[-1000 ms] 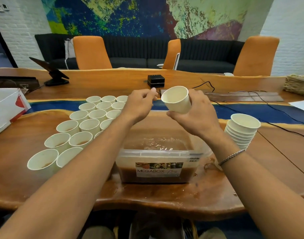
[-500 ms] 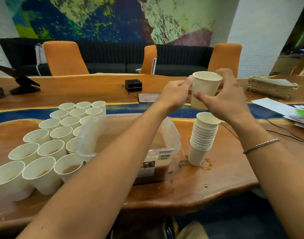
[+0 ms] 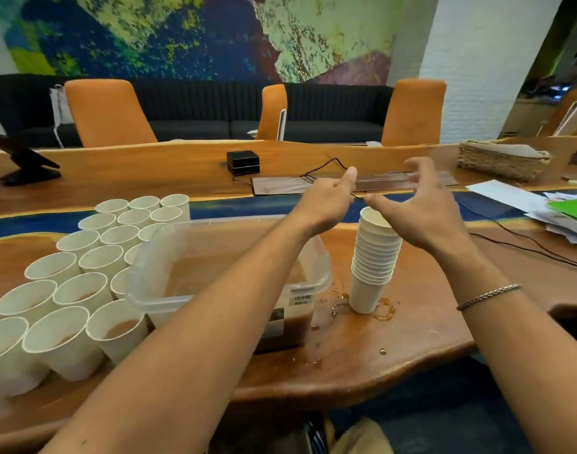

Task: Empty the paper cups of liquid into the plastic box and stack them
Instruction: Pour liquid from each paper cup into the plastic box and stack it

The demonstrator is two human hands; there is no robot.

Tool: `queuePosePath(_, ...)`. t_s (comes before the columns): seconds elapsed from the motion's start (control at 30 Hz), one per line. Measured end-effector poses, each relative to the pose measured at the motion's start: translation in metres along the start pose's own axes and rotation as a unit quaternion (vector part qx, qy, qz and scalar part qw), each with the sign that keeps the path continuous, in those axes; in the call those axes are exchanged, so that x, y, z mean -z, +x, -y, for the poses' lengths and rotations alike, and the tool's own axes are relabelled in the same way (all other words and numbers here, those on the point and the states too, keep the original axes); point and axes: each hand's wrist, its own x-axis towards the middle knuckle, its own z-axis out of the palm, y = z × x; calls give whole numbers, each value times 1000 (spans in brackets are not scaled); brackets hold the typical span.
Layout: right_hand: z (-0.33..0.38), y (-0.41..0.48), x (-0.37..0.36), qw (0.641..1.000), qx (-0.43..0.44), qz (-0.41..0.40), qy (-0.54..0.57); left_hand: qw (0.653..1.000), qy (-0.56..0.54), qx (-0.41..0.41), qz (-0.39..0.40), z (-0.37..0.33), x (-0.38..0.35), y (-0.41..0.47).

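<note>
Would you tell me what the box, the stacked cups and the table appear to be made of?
Box: clear, slightly cloudy plastic; the brown liquid shows through its walls.
Stacked cups: matte white paper, it seems, with rolled rims.
Table: glossy varnished wood with visible grain; the blue strip may be resin.

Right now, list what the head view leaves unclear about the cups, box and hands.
Head view:
- Label of the plastic box: mostly covered by the left forearm.
- Left hand: fingers hidden behind its back.
- Right hand: fingertips motion-blurred.
- Cup stack: top rim partly behind the right hand.
- Nearest cup: cut by the left edge.
</note>
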Motion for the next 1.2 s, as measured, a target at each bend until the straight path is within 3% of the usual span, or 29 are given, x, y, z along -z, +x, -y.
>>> queuePosePath(0.27, 67, 20, -47, 993, 91, -29, 62, 996, 50, -20, -68, 18, 65, 18)
queuePosePath(0.47, 130, 50, -135, 985, 88, 85, 124, 980, 163, -3, -117, 72, 154, 44)
queuePosePath(0.73, 178, 112, -275, 959, 25, 267, 87, 922, 320, 130, -177, 169, 269, 91)
queuePosePath(1.0, 187, 150, -366, 935, 15, 353, -8, 856, 451, 198, -154, 239, 318, 139)
queuePosePath(1.2, 190, 163, -399, 926, 15, 377, -13, 815, 511, 263, -70, 277, 319, 172)
